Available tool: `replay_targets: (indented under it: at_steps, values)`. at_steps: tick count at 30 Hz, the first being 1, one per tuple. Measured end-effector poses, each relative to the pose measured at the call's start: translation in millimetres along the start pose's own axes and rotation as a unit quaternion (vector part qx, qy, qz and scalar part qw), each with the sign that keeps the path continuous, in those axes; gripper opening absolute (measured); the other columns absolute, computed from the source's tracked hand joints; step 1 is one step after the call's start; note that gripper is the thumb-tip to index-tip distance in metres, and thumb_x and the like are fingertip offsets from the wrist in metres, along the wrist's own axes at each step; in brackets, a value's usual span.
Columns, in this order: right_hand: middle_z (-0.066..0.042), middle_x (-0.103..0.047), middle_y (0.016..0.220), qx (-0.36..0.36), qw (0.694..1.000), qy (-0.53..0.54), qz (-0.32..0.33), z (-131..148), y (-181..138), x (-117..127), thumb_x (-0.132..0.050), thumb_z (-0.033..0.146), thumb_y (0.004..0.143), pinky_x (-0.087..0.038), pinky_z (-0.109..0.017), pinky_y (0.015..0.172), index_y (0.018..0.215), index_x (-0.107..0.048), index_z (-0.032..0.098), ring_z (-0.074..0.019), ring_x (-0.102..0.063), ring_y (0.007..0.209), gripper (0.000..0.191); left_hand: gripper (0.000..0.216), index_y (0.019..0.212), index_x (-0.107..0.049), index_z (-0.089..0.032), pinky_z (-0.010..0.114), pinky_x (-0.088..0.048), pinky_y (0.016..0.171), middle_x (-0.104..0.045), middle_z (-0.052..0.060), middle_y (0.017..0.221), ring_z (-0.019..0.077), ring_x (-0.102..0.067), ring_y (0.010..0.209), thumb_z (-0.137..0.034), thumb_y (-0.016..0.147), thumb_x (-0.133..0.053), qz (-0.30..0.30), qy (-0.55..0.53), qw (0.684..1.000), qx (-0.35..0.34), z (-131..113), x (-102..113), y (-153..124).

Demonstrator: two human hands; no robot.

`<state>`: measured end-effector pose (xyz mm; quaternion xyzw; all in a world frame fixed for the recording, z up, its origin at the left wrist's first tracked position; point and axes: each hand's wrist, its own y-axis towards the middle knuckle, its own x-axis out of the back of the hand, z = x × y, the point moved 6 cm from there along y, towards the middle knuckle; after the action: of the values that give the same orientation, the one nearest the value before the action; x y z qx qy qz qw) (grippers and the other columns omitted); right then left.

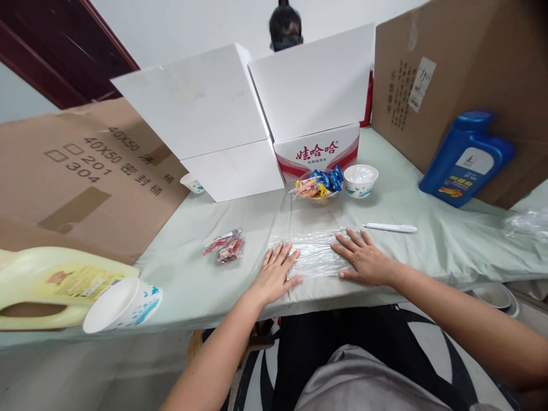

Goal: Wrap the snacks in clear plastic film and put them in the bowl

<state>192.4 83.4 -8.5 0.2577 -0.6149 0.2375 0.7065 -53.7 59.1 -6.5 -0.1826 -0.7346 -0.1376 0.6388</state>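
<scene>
One camera gave the only view, so no second view shared any part of the scene. It sat on the person's head and looked forward and down across a table [192,274] spread with pale cloth. The person's lap filled the bottom of the picture at six o'clock, very near the lens, and both forearms ran up from there toward the centre. The left hand [276,274] and right hand [363,260] lay close below the lens, just under mid-picture. A white box [240,114] stood farther off at twelve o'clock. A blue bottle [468,157] sat at two o'clock, a yellow jug [55,285] at eight o'clock.
</scene>
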Motion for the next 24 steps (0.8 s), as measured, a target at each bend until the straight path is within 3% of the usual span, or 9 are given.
replay_targets:
  at_steps: [3, 6, 10, 14, 18, 21, 24]
  values:
    - [-0.015, -0.03, 0.154, -0.009, 1.0, -0.007, -0.027, -16, -27, 9, -0.043, 0.074, 0.082, -0.014, -0.064, 0.109, 0.145, -0.039, 0.021, -0.0405, -0.015, 0.143, 0.082, 0.075, 0.147, -0.033, -0.025, 0.055, -0.019, 0.116, -0.019, 0.011, 0.159, 0.0346, -0.011, 0.146, -0.058, 0.083, -0.056, -0.042, 0.007, 0.999, -0.024, 3, 10, -16]
    - [-0.017, -0.032, 0.152, 0.037, 0.997, 0.004, -0.06, -18, -54, 18, -0.049, 0.073, 0.08, -0.018, -0.06, 0.111, 0.144, -0.041, 0.018, -0.0386, -0.019, 0.142, 0.085, 0.064, 0.136, -0.048, -0.022, 0.054, -0.03, 0.113, -0.04, 0.012, 0.147, 0.0343, -0.028, 0.141, -0.049, 0.08, -0.065, -0.085, -0.002, 0.994, -0.073, 1, 22, -33]
    - [-0.014, -0.055, 0.134, 0.1, 0.991, 0.055, -0.075, 1, -77, 23, -0.057, 0.048, 0.088, -0.034, -0.05, 0.105, 0.133, -0.052, 0.019, -0.0296, -0.046, 0.126, 0.054, 0.037, 0.116, -0.059, -0.02, 0.046, -0.047, 0.102, -0.061, 0.011, 0.123, 0.0277, -0.052, 0.122, -0.036, 0.083, -0.064, -0.111, -0.028, 0.985, -0.131, -5, 28, -48]
    - [-0.01, -0.066, 0.104, 0.086, 0.984, 0.094, -0.125, 13, -88, 29, -0.049, 0.022, 0.094, -0.046, -0.041, 0.087, 0.112, -0.063, 0.02, -0.0219, -0.059, 0.097, 0.024, 0.036, 0.118, -0.058, -0.018, 0.043, -0.051, 0.099, -0.064, 0.011, 0.119, 0.0257, -0.056, 0.117, -0.028, 0.084, -0.064, -0.128, -0.036, 0.978, -0.162, -14, 28, -59]
    - [-0.008, -0.066, 0.096, 0.083, 0.974, 0.126, -0.168, 15, -97, 39, -0.046, 0.015, 0.094, -0.046, -0.038, 0.083, 0.1, -0.064, 0.02, -0.0201, -0.06, 0.092, 0.02, 0.028, 0.112, -0.061, -0.018, 0.041, -0.052, 0.096, -0.066, 0.009, 0.114, 0.0239, -0.059, 0.113, -0.018, 0.084, -0.061, -0.141, -0.053, 0.974, -0.167, -23, 27, -67]
    - [-0.008, -0.067, 0.1, 0.081, 0.968, 0.154, -0.179, 13, -100, 44, -0.046, 0.015, 0.093, -0.047, -0.037, 0.085, 0.1, -0.062, 0.02, -0.0204, -0.06, 0.098, 0.018, 0.014, 0.096, -0.064, -0.02, 0.037, -0.052, 0.094, -0.068, 0.007, 0.105, 0.0208, -0.061, 0.108, -0.013, 0.087, -0.055, -0.146, -0.102, 0.971, -0.161, -28, 31, -68]
    - [-0.007, -0.068, 0.092, 0.046, 0.966, 0.174, -0.184, 5, -98, 44, -0.044, 0.017, 0.094, -0.05, -0.033, 0.079, 0.1, -0.061, 0.02, -0.0186, -0.064, 0.089, 0.018, 0.014, 0.088, -0.062, -0.02, 0.034, -0.051, 0.091, -0.069, 0.006, 0.1, 0.019, -0.062, 0.105, -0.015, 0.09, -0.049, -0.129, -0.17, 0.969, -0.123, -26, 34, -62]
